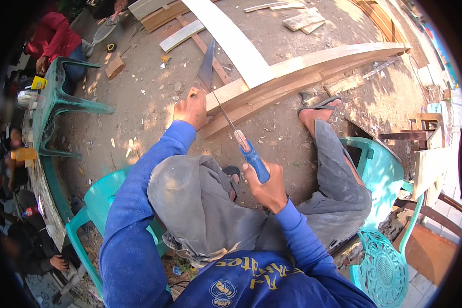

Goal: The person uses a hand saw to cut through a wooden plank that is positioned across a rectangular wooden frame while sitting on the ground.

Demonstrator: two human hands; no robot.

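My right hand is wrapped round the blue handle of a handsaw. The saw's narrow-looking blade runs up and left across the end of a pale wooden beam. My left hand grips that same end, just left of the blade, with some fingers hidden. A wide white board meets the beam from the far side. Beyond the cut end shows a dark, tapering blade; whether it belongs to the same saw I cannot tell. The beam slants away to the far right.
Green plastic chairs stand at left and right. Wood offcuts and chips lie on the dirt ground. A person in a red top sits at far left, near a bucket. More people are along the left edge.
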